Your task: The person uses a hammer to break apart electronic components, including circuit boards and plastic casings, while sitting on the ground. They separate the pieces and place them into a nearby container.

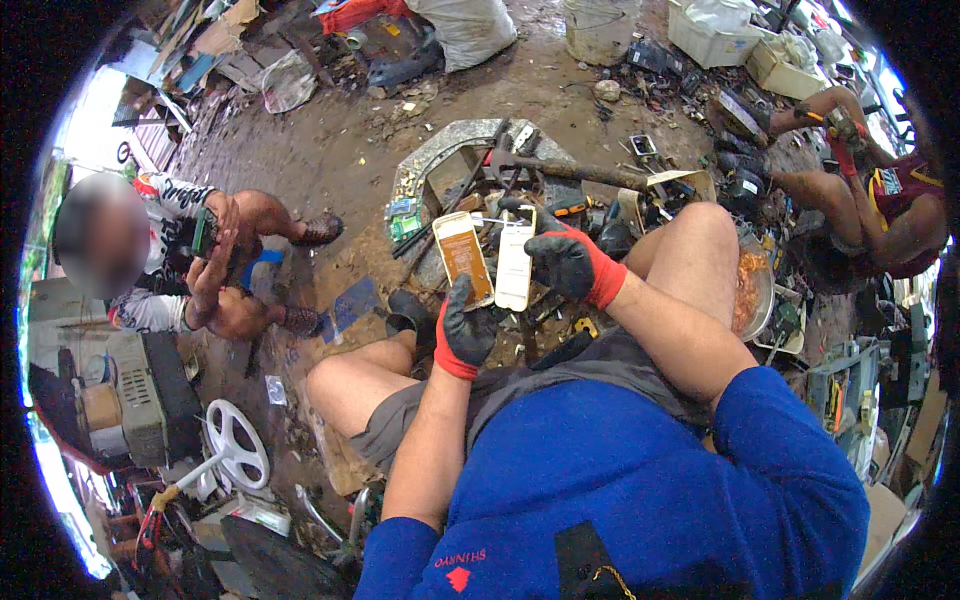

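Note:
My left hand [466,330], in a black-and-red work glove, is closed on the lower end of a flat phone-shaped panel [462,256] with a brown face and pale rim. Right beside it, my right hand [572,262], gloved alike, grips a white phone-like piece [514,266] by its right edge. Both pieces are held upright, side by side, over a grey ring-shaped block [432,160]. Whether they are two parts of one phone I cannot tell. Across the block lies a hammer-like tool with a wooden handle [590,172].
Green circuit boards [404,218] rest on the block's left side. A metal bowl of orange-brown bits [752,290] stands by my right knee. One person [175,240] crouches at left holding a dark device; another person [900,200] sits at right. A white steering wheel [238,445] lies lower left.

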`<state>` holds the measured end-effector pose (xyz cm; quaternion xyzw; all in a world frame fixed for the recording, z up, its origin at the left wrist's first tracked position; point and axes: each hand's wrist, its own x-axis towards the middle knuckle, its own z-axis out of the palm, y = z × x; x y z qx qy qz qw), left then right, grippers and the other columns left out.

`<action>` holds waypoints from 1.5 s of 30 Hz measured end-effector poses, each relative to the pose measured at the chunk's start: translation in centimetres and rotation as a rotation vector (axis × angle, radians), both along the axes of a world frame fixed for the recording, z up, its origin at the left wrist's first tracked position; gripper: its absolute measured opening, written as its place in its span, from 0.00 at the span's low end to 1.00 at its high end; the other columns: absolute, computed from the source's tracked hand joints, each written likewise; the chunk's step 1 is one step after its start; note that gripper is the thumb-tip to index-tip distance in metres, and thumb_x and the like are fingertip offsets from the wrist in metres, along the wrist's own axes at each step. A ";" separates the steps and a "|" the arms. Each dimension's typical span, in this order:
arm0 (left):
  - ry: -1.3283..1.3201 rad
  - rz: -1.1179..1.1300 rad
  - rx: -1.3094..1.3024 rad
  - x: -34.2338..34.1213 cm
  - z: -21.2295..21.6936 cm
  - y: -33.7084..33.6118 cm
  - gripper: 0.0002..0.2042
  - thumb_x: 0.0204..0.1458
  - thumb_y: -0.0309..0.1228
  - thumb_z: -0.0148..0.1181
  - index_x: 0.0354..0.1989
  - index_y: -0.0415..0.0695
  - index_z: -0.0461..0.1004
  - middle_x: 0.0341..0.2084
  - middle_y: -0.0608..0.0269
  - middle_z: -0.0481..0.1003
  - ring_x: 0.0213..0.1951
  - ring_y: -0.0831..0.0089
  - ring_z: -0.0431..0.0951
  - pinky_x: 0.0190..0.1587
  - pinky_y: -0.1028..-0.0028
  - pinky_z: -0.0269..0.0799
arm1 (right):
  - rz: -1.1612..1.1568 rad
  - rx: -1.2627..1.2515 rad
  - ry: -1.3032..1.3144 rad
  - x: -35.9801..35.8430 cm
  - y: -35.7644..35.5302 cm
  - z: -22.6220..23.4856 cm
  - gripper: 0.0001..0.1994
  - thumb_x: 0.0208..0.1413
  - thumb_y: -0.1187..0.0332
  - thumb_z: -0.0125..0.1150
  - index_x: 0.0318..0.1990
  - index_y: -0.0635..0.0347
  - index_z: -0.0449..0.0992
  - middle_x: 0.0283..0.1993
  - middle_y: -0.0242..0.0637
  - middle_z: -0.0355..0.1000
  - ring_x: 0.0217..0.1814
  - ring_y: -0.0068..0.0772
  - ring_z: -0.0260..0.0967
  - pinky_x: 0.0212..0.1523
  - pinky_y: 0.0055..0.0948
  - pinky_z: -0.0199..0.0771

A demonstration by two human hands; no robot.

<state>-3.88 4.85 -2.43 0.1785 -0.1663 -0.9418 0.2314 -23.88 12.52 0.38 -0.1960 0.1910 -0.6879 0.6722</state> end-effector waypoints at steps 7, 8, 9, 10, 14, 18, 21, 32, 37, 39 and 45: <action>0.046 -0.026 0.021 -0.5 1.2 0.3 0.21 0.64 0.42 0.49 0.60 0.43 0.67 0.53 0.55 0.74 0.55 0.57 0.75 0.58 0.55 0.71 | -0.005 0.072 -0.002 -0.5 0.8 1.3 0.34 0.56 0.75 0.54 0.71 0.51 0.54 0.52 0.39 0.73 0.52 0.37 0.74 0.56 0.42 0.75; 0.037 -0.018 0.015 -0.5 1.3 0.4 0.21 0.63 0.41 0.49 0.60 0.43 0.67 0.52 0.56 0.74 0.55 0.57 0.75 0.58 0.55 0.71 | 0.011 0.073 -0.018 -0.7 1.0 1.4 0.34 0.55 0.75 0.54 0.71 0.51 0.54 0.52 0.39 0.73 0.52 0.37 0.74 0.56 0.42 0.75; 0.024 -0.015 0.019 -0.5 1.2 0.4 0.21 0.63 0.42 0.49 0.60 0.43 0.67 0.52 0.56 0.74 0.55 0.57 0.75 0.58 0.55 0.71 | 0.027 0.074 -0.035 -0.8 1.1 1.5 0.34 0.55 0.76 0.54 0.71 0.51 0.54 0.52 0.40 0.73 0.52 0.37 0.74 0.56 0.43 0.75; 0.010 -0.013 0.022 -0.4 1.0 0.2 0.20 0.63 0.42 0.49 0.59 0.43 0.67 0.52 0.56 0.75 0.55 0.57 0.75 0.58 0.55 0.71 | 0.027 0.077 -0.045 -0.8 1.0 1.2 0.34 0.55 0.76 0.53 0.71 0.51 0.54 0.53 0.40 0.73 0.52 0.38 0.74 0.56 0.43 0.75; 0.007 -0.019 0.092 -0.2 0.5 -0.1 0.20 0.63 0.42 0.49 0.59 0.44 0.67 0.51 0.55 0.75 0.54 0.58 0.75 0.57 0.55 0.72 | 0.039 0.018 -0.025 -0.7 0.5 0.9 0.30 0.56 0.75 0.53 0.68 0.52 0.58 0.55 0.40 0.72 0.53 0.38 0.74 0.56 0.43 0.75; 0.074 -0.011 0.132 -0.8 -0.8 -0.6 0.25 0.62 0.46 0.48 0.62 0.43 0.64 0.56 0.52 0.71 0.56 0.53 0.73 0.59 0.50 0.68 | 0.047 0.117 0.007 -1.7 1.0 -0.5 0.29 0.57 0.73 0.53 0.67 0.53 0.59 0.57 0.40 0.72 0.53 0.38 0.74 0.55 0.42 0.76; 0.101 0.037 0.210 -0.4 -1.2 -0.6 0.28 0.62 0.50 0.46 0.63 0.42 0.62 0.56 0.48 0.71 0.56 0.52 0.73 0.61 0.50 0.67 | 0.098 0.107 -0.077 -0.9 1.2 1.5 0.27 0.57 0.72 0.52 0.66 0.53 0.60 0.56 0.42 0.72 0.53 0.41 0.74 0.54 0.45 0.77; 0.118 0.024 0.182 -0.4 0.4 -0.5 0.26 0.64 0.52 0.43 0.59 0.43 0.66 0.47 0.50 0.77 0.47 0.55 0.79 0.53 0.51 0.74 | -0.019 0.161 0.034 -1.3 0.7 -1.6 0.20 0.56 0.70 0.54 0.56 0.62 0.70 0.50 0.44 0.76 0.49 0.43 0.76 0.54 0.48 0.76; -0.312 0.022 -0.722 -0.5 0.8 0.1 0.24 0.60 0.46 0.51 0.57 0.41 0.67 0.45 0.52 0.77 0.45 0.56 0.79 0.52 0.56 0.74 | 0.095 0.228 -0.121 -2.1 1.0 -2.5 0.18 0.57 0.69 0.55 0.54 0.64 0.72 0.49 0.45 0.76 0.49 0.41 0.76 0.53 0.45 0.77; 0.103 0.042 0.112 0.0 1.3 -0.5 0.21 0.57 0.40 0.58 0.55 0.42 0.68 0.43 0.55 0.78 0.44 0.58 0.79 0.50 0.58 0.75 | 0.115 0.166 -0.070 -0.8 0.4 -0.9 0.17 0.59 0.69 0.54 0.55 0.63 0.73 0.48 0.44 0.77 0.48 0.39 0.77 0.53 0.41 0.78; -0.456 0.297 -0.846 1.7 0.3 -3.4 0.24 0.58 0.50 0.51 0.56 0.46 0.70 0.45 0.58 0.78 0.47 0.57 0.78 0.50 0.55 0.75 | 0.038 0.218 0.903 -1.1 0.0 -3.2 0.31 0.53 0.67 0.67 0.65 0.58 0.64 0.59 0.35 0.70 0.56 0.27 0.68 0.56 0.27 0.69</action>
